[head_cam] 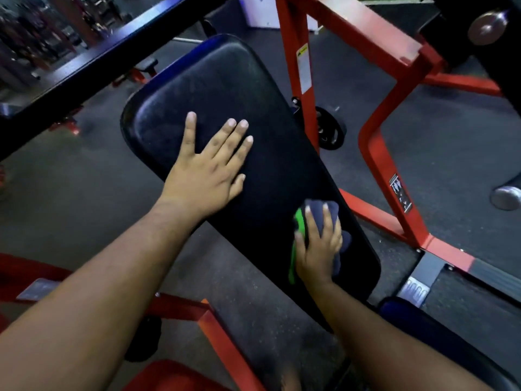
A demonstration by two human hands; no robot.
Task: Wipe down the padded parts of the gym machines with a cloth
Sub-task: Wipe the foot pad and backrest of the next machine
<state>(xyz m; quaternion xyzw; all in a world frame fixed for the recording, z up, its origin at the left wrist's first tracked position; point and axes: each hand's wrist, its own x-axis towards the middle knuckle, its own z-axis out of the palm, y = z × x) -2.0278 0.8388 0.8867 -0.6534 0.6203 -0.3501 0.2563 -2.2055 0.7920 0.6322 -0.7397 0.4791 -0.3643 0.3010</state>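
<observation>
Across the middle of the view, a long black pad (253,153) is carried slantwise on a red frame (375,131). The left hand (210,167) is laid flat, fingers straight, near the pad's far end. Near the pad's right edge, a dark blue and green cloth (318,213) is pressed down under the spread right hand (318,249).

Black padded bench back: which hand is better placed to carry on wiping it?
Right. The right hand already presses the dark blue and green cloth onto the black padded bench back; the left hand lies flat, empty, bracing the pad.
</observation>
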